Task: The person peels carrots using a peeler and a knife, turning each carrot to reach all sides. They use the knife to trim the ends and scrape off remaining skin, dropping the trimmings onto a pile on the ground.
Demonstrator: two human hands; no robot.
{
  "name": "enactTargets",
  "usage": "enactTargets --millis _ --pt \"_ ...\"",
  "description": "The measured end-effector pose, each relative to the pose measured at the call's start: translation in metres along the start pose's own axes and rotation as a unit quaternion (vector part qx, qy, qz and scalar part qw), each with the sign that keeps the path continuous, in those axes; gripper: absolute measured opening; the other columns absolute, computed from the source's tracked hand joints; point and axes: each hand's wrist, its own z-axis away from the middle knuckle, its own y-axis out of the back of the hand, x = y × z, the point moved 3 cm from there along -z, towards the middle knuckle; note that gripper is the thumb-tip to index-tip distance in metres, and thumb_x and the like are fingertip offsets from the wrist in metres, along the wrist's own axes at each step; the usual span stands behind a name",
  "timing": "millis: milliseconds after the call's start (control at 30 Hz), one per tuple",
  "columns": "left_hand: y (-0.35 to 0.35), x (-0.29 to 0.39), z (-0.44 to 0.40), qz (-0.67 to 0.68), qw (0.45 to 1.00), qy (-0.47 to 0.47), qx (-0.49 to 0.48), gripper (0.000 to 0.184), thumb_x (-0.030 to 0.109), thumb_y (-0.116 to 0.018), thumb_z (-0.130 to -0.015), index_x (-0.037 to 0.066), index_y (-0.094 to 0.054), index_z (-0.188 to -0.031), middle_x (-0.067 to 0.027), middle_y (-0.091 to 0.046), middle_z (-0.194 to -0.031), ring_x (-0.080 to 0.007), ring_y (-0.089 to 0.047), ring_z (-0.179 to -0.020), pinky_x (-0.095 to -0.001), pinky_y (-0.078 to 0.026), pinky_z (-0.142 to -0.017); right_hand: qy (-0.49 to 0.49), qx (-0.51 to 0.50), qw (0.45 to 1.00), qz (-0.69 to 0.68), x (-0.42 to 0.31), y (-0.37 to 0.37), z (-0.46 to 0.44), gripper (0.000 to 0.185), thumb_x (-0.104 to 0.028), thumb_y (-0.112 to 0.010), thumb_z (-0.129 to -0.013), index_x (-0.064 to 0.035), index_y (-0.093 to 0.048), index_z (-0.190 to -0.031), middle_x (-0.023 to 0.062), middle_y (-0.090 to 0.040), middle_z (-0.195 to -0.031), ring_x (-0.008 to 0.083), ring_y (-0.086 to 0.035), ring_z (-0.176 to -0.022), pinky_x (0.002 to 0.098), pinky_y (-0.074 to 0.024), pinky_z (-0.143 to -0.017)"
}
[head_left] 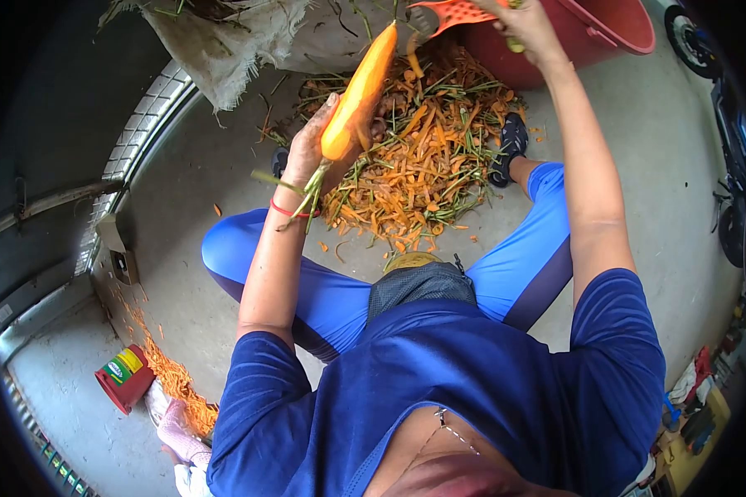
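Head view. Left forearm extends forward, a red band at the wrist; the left hand cups a peeled carrot from beneath, thumb and fingertips closed on its sides. The carrot slants above the floor, over the left edge of the peelings heap, stem end toward the wrist. Right arm reaches farther forward; the right hand is curled around an orange peeler near the carrot's narrow tip. Blade contact cannot be determined.
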Motion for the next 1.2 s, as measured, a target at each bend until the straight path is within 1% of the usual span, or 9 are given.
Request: enactTargets --millis 167,233,333,567,633,867,967,1033,1200 --pt "0.009 0.001 -0.002 -0.058 0.993 -0.061 0.086 0.045 0.037 -0.043 -0.097 0.000 -0.048 -0.121 -0.0117 -0.059 -0.110 -0.0201 -0.061 -0.096 -0.0302 -0.050 -0.085 0.071 0.021 0.994 -0.080 -0.021 -0.017 0.014 0.030 -0.036 -0.073 -0.080 -0.0073 -0.063 -0.085 -0.0045 -0.045 -0.053 0.0040 -0.034 -0.036 0.0213 -0.0243 -0.032" --pt "0.013 0.000 -0.006 -0.061 0.990 -0.074 0.102 0.043 0.035 -0.045 -0.097 0.002 -0.047 -0.124 -0.0091 -0.056 -0.115 -0.0179 -0.058 -0.099 -0.0303 -0.047 -0.087 0.052 -0.076 0.992 -0.090 0.009 -0.048 0.022 0.027 -0.030 -0.077 -0.077 -0.0100 -0.068 -0.093 -0.0066 -0.062 -0.071 -0.0005 -0.047 -0.052 0.0155 -0.0382 -0.045" --pt "0.003 -0.003 -0.004 -0.101 0.971 -0.094 0.196 0.046 0.031 -0.040 -0.099 0.004 -0.038 -0.136 -0.0083 -0.047 -0.129 -0.0165 -0.051 -0.111 -0.0309 -0.042 -0.094 0.079 -0.188 0.976 -0.080 -0.018 -0.094 0.064 0.026 -0.034 -0.075 -0.078 -0.0107 -0.069 -0.088 -0.0053 -0.060 -0.068 0.0015 -0.046 -0.051 0.0183 -0.0397 -0.048" --pt "0.020 -0.009 -0.011 -0.061 0.988 -0.077 0.120 0.045 0.033 -0.043 -0.098 0.004 -0.041 -0.132 -0.0110 -0.052 -0.123 -0.0198 -0.056 -0.104 -0.0332 -0.046 -0.089 0.060 -0.210 0.973 -0.069 -0.011 -0.090 0.060 0.028 -0.032 -0.075 -0.079 -0.0095 -0.069 -0.093 -0.0054 -0.060 -0.070 0.0019 -0.049 -0.055 0.0194 -0.0411 -0.050" --pt "0.005 -0.006 -0.009 -0.033 0.998 -0.039 0.048 0.043 0.033 -0.048 -0.096 0.001 -0.048 -0.124 -0.0131 -0.059 -0.113 -0.0224 -0.062 -0.094 -0.0329 -0.053 -0.082 0.125 -0.134 0.982 -0.054 -0.003 -0.072 0.044 0.027 -0.032 -0.073 -0.080 -0.0091 -0.069 -0.094 -0.0066 -0.057 -0.066 -0.0001 -0.044 -0.050 0.0169 -0.0348 -0.043" --pt "-0.005 0.004 -0.009 -0.058 0.998 -0.019 -0.021 0.052 0.047 -0.040 -0.097 0.001 -0.049 -0.120 -0.0085 -0.058 -0.100 -0.0157 -0.056 -0.083 -0.0293 -0.045 -0.080 0.019 0.069 0.997 -0.037 0.000 0.017 0.001 0.031 -0.037 -0.072 -0.081 -0.0065 -0.064 -0.083 -0.0042 -0.044 -0.052 0.0033 -0.034 -0.035 0.0209 -0.0253 -0.032" --pt "-0.007 0.005 -0.009 0.039 0.998 -0.050 -0.010 0.055 0.043 -0.044 -0.096 -0.004 -0.044 -0.125 -0.0142 -0.054 -0.108 -0.0187 -0.055 -0.092 -0.0266 -0.050 -0.077 0.203 0.004 0.970 -0.133 -0.002 -0.036 0.009 0.032 -0.038 -0.072 -0.081 -0.0067 -0.063 -0.082 -0.0042 -0.044 -0.051 0.0032 -0.034 -0.034 0.0196 -0.0247 -0.030" --pt "0.005 0.000 -0.017 0.049 0.995 -0.058 0.067 0.047 0.041 -0.044 -0.096 0.002 -0.048 -0.122 -0.0112 -0.058 -0.105 -0.0188 -0.058 -0.088 -0.0336 -0.048 -0.083 0.055 -0.088 0.989 -0.106 -0.012 -0.070 0.051 0.024 -0.030 -0.074 -0.080 -0.0093 -0.070 -0.092 -0.0060 -0.058 -0.066 0.0004 -0.044 -0.048 0.0181 -0.0358 -0.044" --pt "0.003 0.001 -0.012 -0.009 0.994 -0.064 0.088 0.046 0.037 -0.046 -0.096 0.000 -0.047 -0.124 -0.0120 -0.059 -0.112 -0.0204 -0.062 -0.099 -0.0361 -0.054 -0.080 0.080 -0.191 0.975 -0.084 -0.017 -0.107 0.078 0.025 -0.028 -0.074 -0.081 -0.0074 -0.069 -0.094 -0.0049 -0.060 -0.069 0.0015 -0.050 -0.059 0.0204 -0.0410 -0.052"
